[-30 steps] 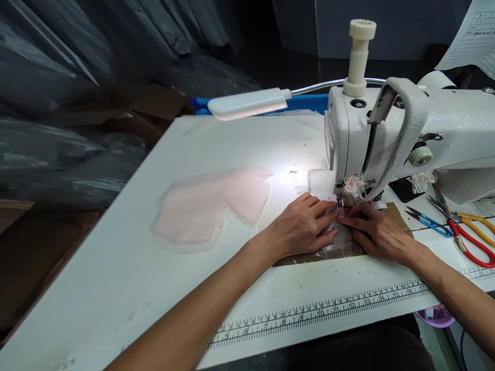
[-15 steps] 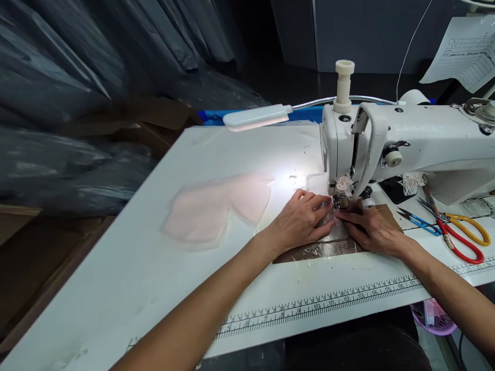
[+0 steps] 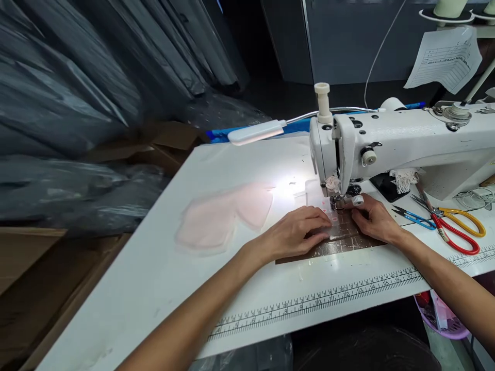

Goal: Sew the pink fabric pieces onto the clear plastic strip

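Note:
My left hand [image 3: 299,232] lies with its fingers stretched out flat on a sheer pale fabric piece with small pink marks [image 3: 324,202], left of the presser foot [image 3: 337,202] of a white sewing machine [image 3: 402,139]. Close on the foot's right side is my right hand [image 3: 374,219], its index finger reaching toward the foot and its thumb apart below; a white knob [image 3: 356,200] partly hides the fingertips. Beneath both hands is a shiny brown sheet [image 3: 340,246]. Sheer pink fabric pieces [image 3: 216,219] lie on the table to the left.
Right of my right hand lie blue thread snips [image 3: 415,218], red-handled scissors [image 3: 456,239] and a yellow handle [image 3: 466,221]. A lamp [image 3: 257,132] shines over the table. A printed ruler [image 3: 317,304] runs along the front edge. White lace [image 3: 406,179] sits under the machine arm.
The camera view has shifted, so the machine appears further left and lower. My left hand has drawn slightly back from the presser foot; my right hand has shifted a little, its fingers more bent.

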A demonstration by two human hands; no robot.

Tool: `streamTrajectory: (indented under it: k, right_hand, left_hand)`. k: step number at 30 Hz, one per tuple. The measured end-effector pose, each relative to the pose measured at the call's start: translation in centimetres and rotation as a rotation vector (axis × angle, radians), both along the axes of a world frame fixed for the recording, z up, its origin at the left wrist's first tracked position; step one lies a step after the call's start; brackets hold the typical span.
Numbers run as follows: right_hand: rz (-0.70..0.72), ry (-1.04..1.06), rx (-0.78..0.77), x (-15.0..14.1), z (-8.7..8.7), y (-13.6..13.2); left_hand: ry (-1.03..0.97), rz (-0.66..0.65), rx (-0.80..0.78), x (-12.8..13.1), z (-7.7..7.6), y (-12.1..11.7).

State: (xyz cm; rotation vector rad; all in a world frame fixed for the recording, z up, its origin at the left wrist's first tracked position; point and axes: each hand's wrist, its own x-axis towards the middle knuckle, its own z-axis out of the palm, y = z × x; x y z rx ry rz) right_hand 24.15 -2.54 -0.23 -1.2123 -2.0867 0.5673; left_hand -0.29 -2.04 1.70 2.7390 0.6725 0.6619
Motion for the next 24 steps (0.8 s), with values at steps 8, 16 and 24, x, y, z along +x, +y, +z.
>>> streamTrajectory:
  k: [8, 16, 24]
  right_hand:
    - [0.192, -0.201, 0.115, 0.0, -0.3, -0.5]
    - [0.228, -0.206, 0.103, 0.1, -0.5, -0.4]
    - [0.235, -0.215, 0.101, 0.1, -0.6, -0.4]
  left_hand:
    - [-0.112, 0.031, 0.015, 0.0, -1.8, 0.0]
    - [-0.137, 0.028, 0.164, 0.6, -1.4, -0.2]
    - [-0.097, -0.008, 0.195, 0.3, -1.6, 0.2]
